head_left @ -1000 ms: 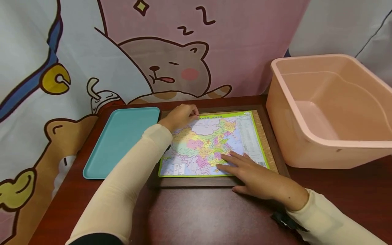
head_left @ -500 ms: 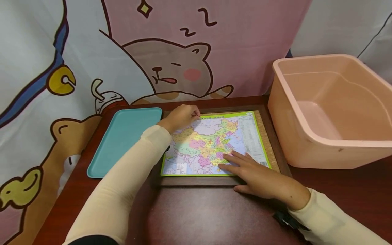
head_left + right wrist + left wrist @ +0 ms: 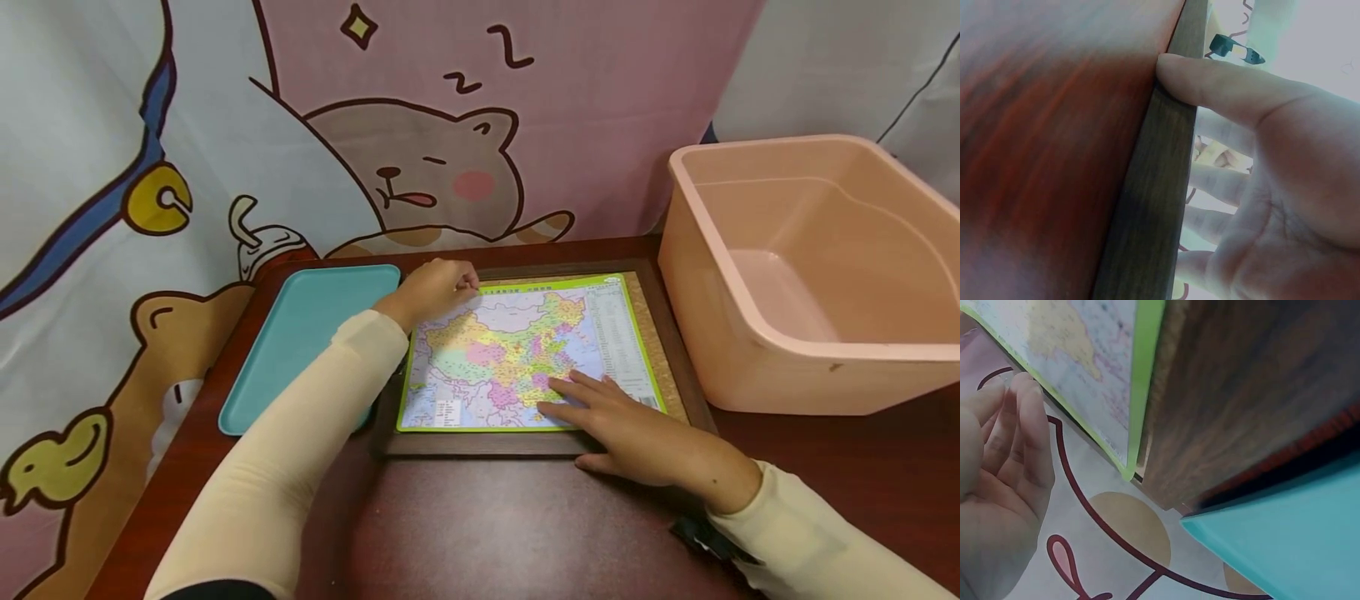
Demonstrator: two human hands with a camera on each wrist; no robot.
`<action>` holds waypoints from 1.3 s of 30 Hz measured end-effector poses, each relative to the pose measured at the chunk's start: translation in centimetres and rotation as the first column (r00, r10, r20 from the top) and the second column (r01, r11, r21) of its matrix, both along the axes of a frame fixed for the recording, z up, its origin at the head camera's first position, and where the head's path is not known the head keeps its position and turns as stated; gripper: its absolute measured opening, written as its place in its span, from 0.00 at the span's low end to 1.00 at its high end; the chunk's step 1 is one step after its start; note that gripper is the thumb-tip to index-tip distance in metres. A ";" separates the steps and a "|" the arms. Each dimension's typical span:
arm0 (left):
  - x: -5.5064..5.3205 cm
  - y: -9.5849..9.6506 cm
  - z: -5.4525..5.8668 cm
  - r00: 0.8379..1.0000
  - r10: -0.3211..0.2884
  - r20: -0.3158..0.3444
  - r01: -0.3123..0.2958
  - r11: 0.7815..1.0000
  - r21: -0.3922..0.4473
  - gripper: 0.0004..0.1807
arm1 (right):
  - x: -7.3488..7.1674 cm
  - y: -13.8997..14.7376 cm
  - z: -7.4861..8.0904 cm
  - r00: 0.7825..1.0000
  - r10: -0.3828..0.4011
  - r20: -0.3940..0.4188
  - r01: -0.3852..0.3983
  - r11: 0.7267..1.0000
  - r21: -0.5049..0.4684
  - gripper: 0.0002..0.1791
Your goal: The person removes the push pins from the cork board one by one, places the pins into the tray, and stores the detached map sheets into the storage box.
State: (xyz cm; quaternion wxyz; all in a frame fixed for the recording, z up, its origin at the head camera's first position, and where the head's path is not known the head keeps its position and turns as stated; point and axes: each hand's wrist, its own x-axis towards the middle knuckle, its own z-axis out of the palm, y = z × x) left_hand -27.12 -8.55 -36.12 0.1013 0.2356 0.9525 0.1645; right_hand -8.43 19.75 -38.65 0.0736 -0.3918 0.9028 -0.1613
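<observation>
A map sheet (image 3: pixel 517 358) with a green border lies on a cork board (image 3: pixel 656 342) with a dark wooden frame (image 3: pixel 487 447). My left hand (image 3: pixel 433 290) is at the sheet's upper left edge, with thumb and fingertips drawn together. Between the tips of that left hand (image 3: pixel 1007 462) appears a small pale thing, too small to identify. My right hand (image 3: pixel 626 429) lies spread over the map's lower right part, fingers fairly straight. In the right wrist view its thumb (image 3: pixel 1210 81) rests on the frame's front side.
A turquoise tray (image 3: pixel 300 350) sits on the table left of the frame, partly behind my left arm. A large pink plastic bin (image 3: pixel 720 333) stands close to the frame's right side. Behind the table hangs a cartoon-printed cloth (image 3: pixel 600 100).
My left hand has shifted slightly left along the map's upper edge, away from where its fingertips were. The right hand stays in place. The head view has turned slightly.
</observation>
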 end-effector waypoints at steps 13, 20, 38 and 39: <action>0.3 -2.3 -0.2 0.998 0.062 -0.007 -0.062 0.998 -0.023 0.08 | 0.2 0.0 0.2 1.000 0.002 0.008 -0.002 1.000 -0.007 0.39; 0.1 -4.6 -0.5 0.995 0.099 -0.029 -0.100 0.995 -0.016 0.07 | 0.2 -0.1 0.1 1.000 0.004 0.001 -0.004 1.000 -0.011 0.39; 0.9 -8.9 -1.3 0.971 0.222 -0.090 -0.227 0.973 -0.046 0.09 | 0.2 -0.1 0.1 1.000 0.009 0.009 -0.009 1.000 -0.016 0.40; 1.0 -9.1 -1.3 0.970 0.227 -0.090 -0.232 0.972 -0.042 0.09 | 0.2 -0.1 0.1 1.000 0.009 0.008 -0.009 1.000 -0.017 0.40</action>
